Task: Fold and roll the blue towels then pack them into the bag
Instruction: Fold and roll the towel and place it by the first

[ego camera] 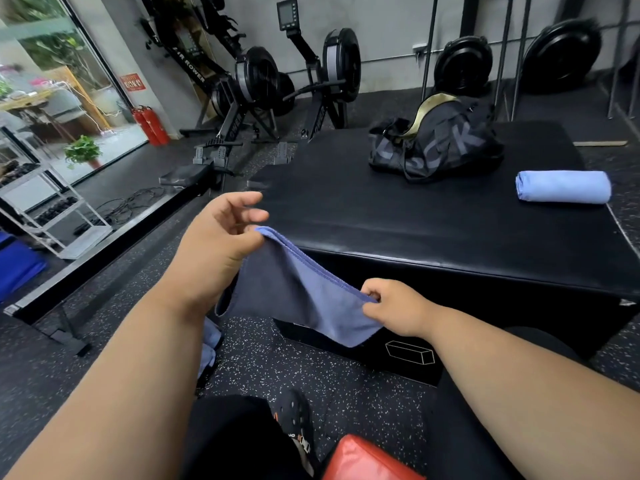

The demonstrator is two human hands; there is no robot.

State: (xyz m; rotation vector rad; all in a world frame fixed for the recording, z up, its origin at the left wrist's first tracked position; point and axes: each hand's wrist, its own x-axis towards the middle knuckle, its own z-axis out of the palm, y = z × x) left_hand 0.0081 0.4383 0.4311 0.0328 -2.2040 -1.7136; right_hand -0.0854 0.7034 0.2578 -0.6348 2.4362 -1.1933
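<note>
Both arms are bare, with no sleeves, watch or rings showing. The left hand (221, 237) and right hand (394, 306) wear no gloves. The legs are in black clothes. Near the red pad (367, 462) is a dark shoe (294, 420) with orange bits and holes.

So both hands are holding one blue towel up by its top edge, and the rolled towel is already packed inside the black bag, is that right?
Not quite: the head view shows the rolled towel lying on the black platform beside the black bag, not inside it. The left hand and right hand do hold the blue towel up.
</note>
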